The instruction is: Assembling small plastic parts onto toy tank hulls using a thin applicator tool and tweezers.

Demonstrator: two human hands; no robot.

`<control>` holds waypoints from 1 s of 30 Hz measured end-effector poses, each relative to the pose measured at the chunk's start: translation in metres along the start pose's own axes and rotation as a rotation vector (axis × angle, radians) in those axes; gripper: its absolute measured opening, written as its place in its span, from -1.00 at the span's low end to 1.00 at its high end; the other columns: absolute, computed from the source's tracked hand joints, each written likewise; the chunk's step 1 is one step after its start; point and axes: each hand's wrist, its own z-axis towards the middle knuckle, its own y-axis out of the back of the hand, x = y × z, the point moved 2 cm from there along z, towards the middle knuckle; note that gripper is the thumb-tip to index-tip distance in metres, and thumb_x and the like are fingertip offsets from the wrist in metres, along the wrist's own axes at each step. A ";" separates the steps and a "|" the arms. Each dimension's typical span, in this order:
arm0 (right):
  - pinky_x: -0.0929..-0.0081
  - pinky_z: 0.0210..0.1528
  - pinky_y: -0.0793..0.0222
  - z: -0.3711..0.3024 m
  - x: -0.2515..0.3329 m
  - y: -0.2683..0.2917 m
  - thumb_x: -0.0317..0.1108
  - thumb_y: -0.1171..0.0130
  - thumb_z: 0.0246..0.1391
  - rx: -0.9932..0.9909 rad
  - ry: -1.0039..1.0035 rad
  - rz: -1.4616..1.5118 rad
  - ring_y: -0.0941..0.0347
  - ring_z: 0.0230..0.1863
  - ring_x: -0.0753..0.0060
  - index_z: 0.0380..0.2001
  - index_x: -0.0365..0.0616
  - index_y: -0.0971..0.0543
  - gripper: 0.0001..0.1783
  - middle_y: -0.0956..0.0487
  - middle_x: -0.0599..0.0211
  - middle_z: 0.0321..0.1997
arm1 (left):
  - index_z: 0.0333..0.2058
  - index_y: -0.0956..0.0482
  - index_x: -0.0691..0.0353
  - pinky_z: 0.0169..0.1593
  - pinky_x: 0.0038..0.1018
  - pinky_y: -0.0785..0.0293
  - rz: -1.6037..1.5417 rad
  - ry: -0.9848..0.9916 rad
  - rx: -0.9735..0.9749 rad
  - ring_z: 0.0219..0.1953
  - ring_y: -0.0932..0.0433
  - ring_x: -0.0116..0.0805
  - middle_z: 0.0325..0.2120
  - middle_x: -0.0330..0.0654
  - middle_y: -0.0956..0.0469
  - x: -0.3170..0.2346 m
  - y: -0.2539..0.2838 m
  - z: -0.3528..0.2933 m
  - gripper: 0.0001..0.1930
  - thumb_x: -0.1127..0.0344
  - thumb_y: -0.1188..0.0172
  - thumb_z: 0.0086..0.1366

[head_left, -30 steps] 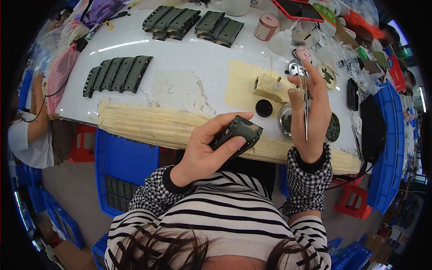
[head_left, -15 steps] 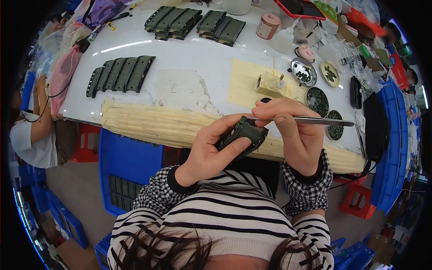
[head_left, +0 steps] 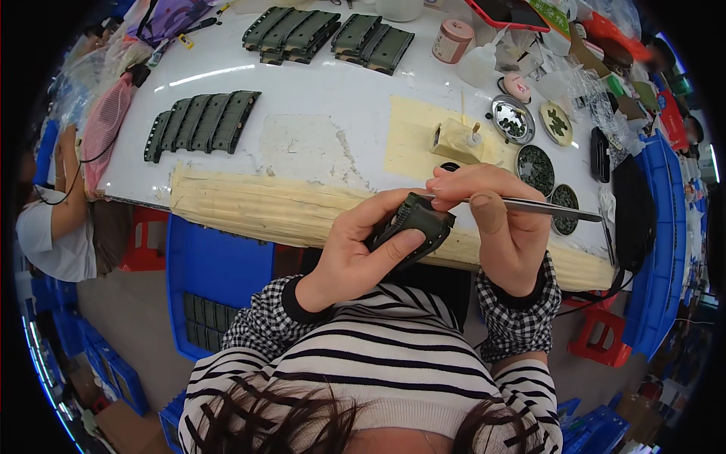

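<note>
My left hand grips a dark green curved piece with small studs along its edges, the thumb pressed on its front face. Pinched in my right hand is a pair of long metal tweezers. Their tip reaches the top edge of the piece, where my right fingertips hide it. Both hands are held over the near table edge. Just beyond my right hand stands a dark dish of small green bits, with a smaller dish of the same beside it.
Rows of dark green curved pieces lie at the left; more stacks sit farther back. A yellow-wrapped bottle stands on a yellow sheet. A padded roll lines the table edge. Below is a blue bin. Someone sits at left.
My right hand has shifted slightly to the right, and the rear end of the tweezers has dipped. The left hand and the green piece have barely moved.
</note>
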 end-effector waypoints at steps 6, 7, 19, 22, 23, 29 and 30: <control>0.41 -0.02 -0.44 -0.001 0.007 0.005 -0.33 0.02 0.28 -0.069 0.002 0.072 -0.55 -0.28 0.42 -0.27 -0.36 -0.59 -0.71 -0.61 0.15 -0.30 | 0.12 -0.26 0.39 -0.14 -0.41 -0.57 0.001 0.026 -0.005 -0.16 -0.57 -0.34 -0.14 -0.04 -0.52 0.001 -0.002 -0.001 -0.56 0.21 -0.01 0.40; 0.40 -0.01 -0.44 -0.002 0.008 0.006 -0.32 0.03 0.29 -0.097 -0.002 0.073 -0.55 -0.28 0.41 -0.27 -0.36 -0.58 -0.69 -0.61 0.14 -0.29 | 0.11 -0.26 0.42 -0.13 -0.38 -0.58 -0.079 0.039 -0.013 -0.15 -0.57 -0.31 -0.14 -0.02 -0.51 0.002 -0.001 -0.002 -0.53 0.14 0.06 0.41; 0.35 -0.05 -0.44 -0.017 0.008 0.010 -0.16 0.09 0.32 -0.173 0.024 0.075 -0.53 -0.32 0.36 -0.31 -0.38 -0.57 -0.56 -0.61 0.05 -0.27 | -0.01 -0.36 0.57 -0.11 -0.30 -0.58 -0.157 0.122 -0.103 -0.18 -0.60 -0.17 -0.16 0.13 -0.53 0.001 0.002 -0.004 -0.33 -0.11 0.21 0.39; 0.37 -0.09 -0.44 -0.018 0.007 0.011 -0.15 0.09 0.32 -0.173 0.028 0.071 -0.52 -0.33 0.36 -0.31 -0.39 -0.57 -0.55 -0.61 0.03 -0.27 | -0.05 -0.40 0.58 -0.12 -0.32 -0.58 -0.169 0.129 -0.129 -0.21 -0.61 -0.18 -0.18 0.14 -0.54 -0.004 -0.001 -0.004 -0.34 -0.08 0.19 0.38; 0.38 -0.10 -0.44 -0.019 0.006 0.012 -0.15 0.09 0.32 -0.176 0.031 0.068 -0.52 -0.33 0.36 -0.32 -0.39 -0.57 -0.55 -0.61 0.04 -0.28 | -0.05 -0.41 0.59 -0.12 -0.33 -0.58 -0.172 0.128 -0.123 -0.22 -0.61 -0.19 -0.17 0.14 -0.54 -0.003 0.000 -0.004 -0.35 -0.07 0.19 0.38; 0.41 -0.20 -0.45 -0.022 0.009 0.013 -0.10 0.14 0.34 -0.245 0.015 0.045 -0.52 -0.32 0.33 -0.32 -0.38 -0.55 -0.51 -0.60 0.04 -0.29 | 0.06 -0.30 0.47 -0.15 -0.38 -0.57 -0.137 0.143 -0.124 -0.27 -0.60 -0.27 -0.22 0.04 -0.55 -0.012 0.011 -0.001 -0.26 -0.23 0.26 0.37; 0.42 -0.21 -0.45 -0.024 0.007 0.015 -0.09 0.15 0.34 -0.265 0.020 0.042 -0.52 -0.31 0.32 -0.31 -0.39 -0.54 -0.50 -0.59 0.04 -0.29 | 0.10 -0.27 0.43 -0.16 -0.39 -0.57 -0.138 0.147 -0.150 -0.28 -0.59 -0.28 -0.23 0.02 -0.54 -0.014 0.015 0.002 -0.24 -0.27 0.28 0.36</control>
